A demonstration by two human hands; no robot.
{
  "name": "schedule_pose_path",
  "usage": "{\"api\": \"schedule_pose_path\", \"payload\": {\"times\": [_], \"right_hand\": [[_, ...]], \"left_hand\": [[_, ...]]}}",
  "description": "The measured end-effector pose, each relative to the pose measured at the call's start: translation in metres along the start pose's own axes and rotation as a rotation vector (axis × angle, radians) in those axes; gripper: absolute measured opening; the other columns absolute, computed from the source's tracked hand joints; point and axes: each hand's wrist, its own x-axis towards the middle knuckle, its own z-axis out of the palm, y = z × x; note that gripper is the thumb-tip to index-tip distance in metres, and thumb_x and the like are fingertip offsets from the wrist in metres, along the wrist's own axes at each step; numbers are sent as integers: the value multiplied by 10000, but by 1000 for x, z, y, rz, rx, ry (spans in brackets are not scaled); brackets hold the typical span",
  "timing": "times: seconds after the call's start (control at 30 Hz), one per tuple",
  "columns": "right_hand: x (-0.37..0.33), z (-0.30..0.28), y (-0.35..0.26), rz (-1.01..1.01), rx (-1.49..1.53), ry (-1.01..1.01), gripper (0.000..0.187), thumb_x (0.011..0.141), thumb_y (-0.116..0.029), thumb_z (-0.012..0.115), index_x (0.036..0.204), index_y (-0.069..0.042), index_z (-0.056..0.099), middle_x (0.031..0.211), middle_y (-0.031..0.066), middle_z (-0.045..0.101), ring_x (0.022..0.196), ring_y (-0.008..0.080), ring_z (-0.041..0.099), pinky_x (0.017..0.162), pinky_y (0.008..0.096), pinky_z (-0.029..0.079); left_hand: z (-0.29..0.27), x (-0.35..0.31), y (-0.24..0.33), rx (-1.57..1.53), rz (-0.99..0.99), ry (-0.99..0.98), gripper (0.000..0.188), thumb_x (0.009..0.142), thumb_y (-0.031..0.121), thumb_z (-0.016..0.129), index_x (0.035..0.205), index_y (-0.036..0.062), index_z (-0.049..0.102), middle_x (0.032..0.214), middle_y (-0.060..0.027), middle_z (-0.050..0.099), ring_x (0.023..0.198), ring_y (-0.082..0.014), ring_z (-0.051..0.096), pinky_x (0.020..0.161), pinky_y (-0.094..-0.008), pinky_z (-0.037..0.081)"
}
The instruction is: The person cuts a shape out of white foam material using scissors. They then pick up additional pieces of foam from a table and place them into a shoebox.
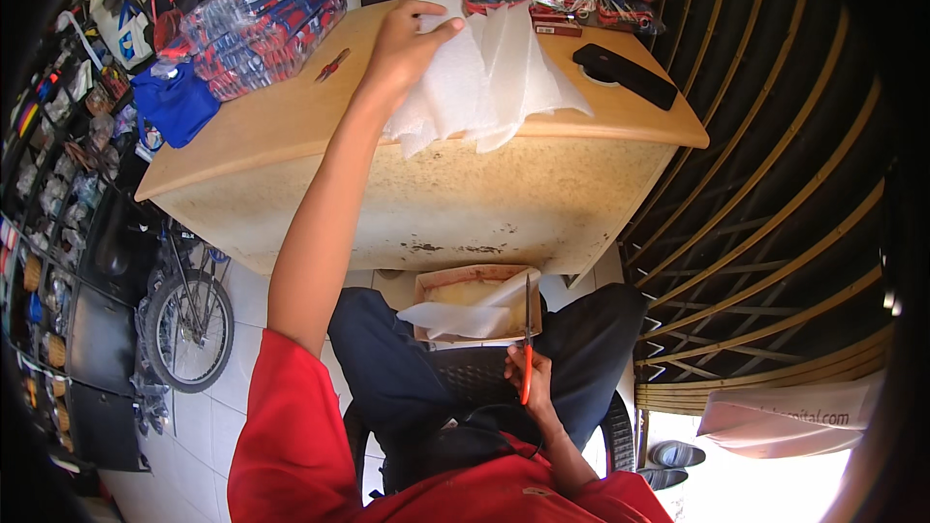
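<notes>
My left hand (409, 41) reaches forward over the desk and rests at the left side of a loose pile of thin white foam sheets (494, 73). Its thumb and forefinger are apart, with the sheet's edge beside them; the other fingers are partly hidden. The sheets drape over the desk's front edge. In my lap, my right hand (531, 378) grips scissors with orange handles (527, 368); the blades point away from me and look closed. Beyond my knees, a cardboard box (455, 278) on the floor has white foam pieces (460, 318) in and over it.
On the wooden desk (281, 121) lie a black phone (628, 76), small red-handled cutters (333, 65) and stacks of plastic-wrapped packs (262, 24). A blue bag (174, 102) hangs at the left corner. A bicycle wheel (190, 331) stands left, and a folding gate (765, 184) lines the right.
</notes>
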Motion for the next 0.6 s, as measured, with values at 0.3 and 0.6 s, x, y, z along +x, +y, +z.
{"api": "schedule_pose_path", "payload": {"times": [0.3,0.6], "right_hand": [[-9,-27,-8,48,-48,28,344,917,-351,650,781,-38,614,559,35,572,386,60,430,358,204,274],[-13,-42,-6,-21,97,-23,361,944,-353,597,803,-21,605,560,47,552,412,72,456,356,198,277]], "left_hand": [[7,-71,1,32,539,502,174,938,183,565,945,39,662,834,-78,675,717,-107,573,670,-262,449],[93,-271,-192,564,-458,-538,509,805,285,759,1193,21,562,1107,-150,636,954,-270,627,764,-435,496]]}}
